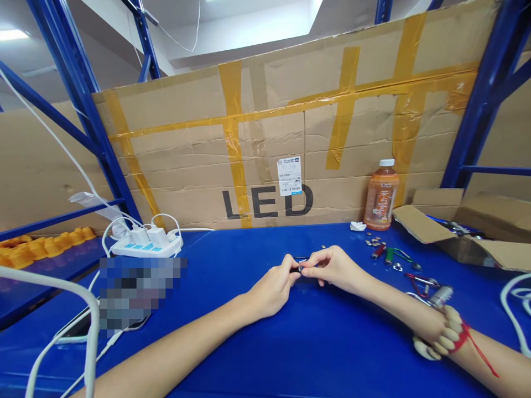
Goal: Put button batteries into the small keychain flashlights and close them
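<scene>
Blue tbl (249, 359): L hand (269, 288) & R hand (337, 269) pinch dk part (299, 270); clips (389, 255), btl (379, 200), box (468, 250) off R.

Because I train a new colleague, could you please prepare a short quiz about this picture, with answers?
1. The bare left hand and bare right hand meet at: a) a white cable; b) a small dark object; c) a bottle cap.
2. True or false: the white-capped plastic bottle of orange drink stands right of the white plastic power strip.
3. Fill in: the pale beaded bracelet is on the ____ wrist.
Key: 1 b; 2 true; 3 right.
</scene>
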`<state>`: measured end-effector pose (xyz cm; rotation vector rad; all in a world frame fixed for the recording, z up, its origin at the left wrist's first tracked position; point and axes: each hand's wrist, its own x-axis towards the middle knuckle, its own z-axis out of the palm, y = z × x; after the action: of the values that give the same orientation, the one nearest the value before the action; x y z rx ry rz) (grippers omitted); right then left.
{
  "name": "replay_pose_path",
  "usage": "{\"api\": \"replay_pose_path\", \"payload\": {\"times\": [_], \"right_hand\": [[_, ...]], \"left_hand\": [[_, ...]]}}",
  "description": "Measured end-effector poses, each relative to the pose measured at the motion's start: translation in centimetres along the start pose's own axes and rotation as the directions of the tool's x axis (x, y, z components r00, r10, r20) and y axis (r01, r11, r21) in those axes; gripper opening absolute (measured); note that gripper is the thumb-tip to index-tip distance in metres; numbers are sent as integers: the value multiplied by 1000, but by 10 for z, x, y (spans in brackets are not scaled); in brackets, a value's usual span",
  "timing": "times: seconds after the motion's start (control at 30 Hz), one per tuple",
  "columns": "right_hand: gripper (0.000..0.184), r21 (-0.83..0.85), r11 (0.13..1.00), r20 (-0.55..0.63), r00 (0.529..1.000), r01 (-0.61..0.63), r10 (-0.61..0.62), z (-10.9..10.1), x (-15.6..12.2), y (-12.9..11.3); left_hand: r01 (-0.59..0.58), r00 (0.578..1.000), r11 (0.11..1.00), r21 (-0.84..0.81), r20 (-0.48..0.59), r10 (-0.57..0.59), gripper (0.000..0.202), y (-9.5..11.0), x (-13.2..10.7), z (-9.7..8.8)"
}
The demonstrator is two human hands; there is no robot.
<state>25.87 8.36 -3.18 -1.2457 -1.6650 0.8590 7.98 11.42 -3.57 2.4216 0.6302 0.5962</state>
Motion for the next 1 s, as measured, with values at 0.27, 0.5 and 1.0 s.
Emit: {"api": "replay_pose_path", "payload": {"times": [0.27,0.5,1.0], "right_hand": [[31,-136,991,-67,998,-11,2,3,0,3],[31,-71,994,-30,996,-86,84,2,-2,-5],[43,-36,969,-34,970,-244,242,2,-4,-12]], "left_hand": [[-1,999,1000,12,-37,2,6,0,1,1],[-22,999,997,73,-48,26,8,0,1,0],[-38,995,992,118,-89,49,9,-2,3,2]]}}
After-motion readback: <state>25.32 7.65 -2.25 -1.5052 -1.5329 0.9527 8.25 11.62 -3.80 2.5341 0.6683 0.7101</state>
